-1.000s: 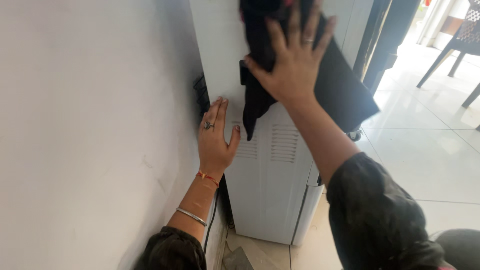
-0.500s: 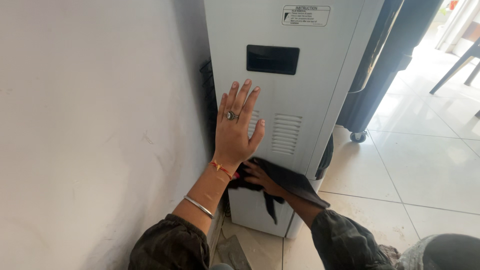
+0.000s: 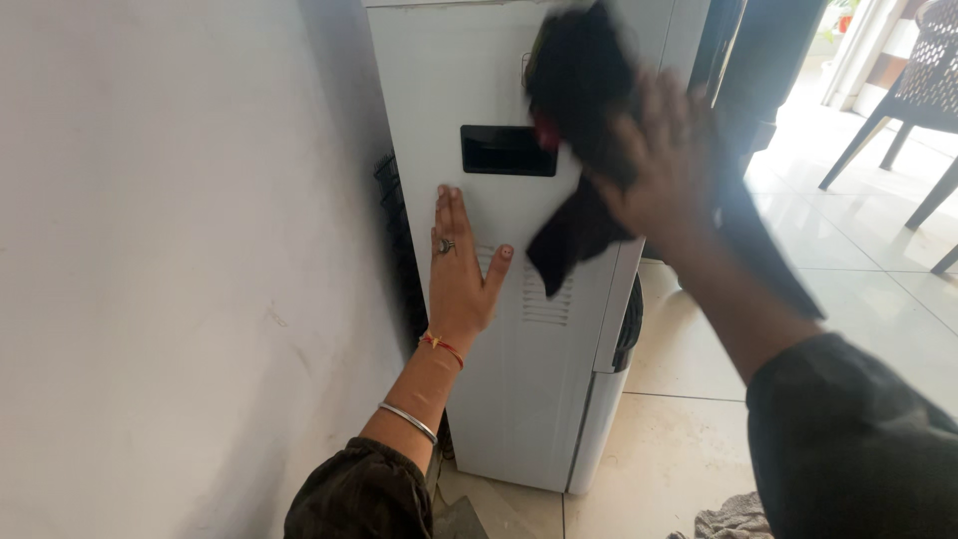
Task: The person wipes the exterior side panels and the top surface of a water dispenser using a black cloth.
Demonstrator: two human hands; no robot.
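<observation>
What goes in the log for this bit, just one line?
left hand: flat on white appliance side panel | right hand: pressing black cloth on panel | wall: left

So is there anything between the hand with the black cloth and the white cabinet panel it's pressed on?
Nothing visible. The right hand presses the black cloth straight onto the white cabinet; the left hand lies flat lower down, beside it.
</observation>
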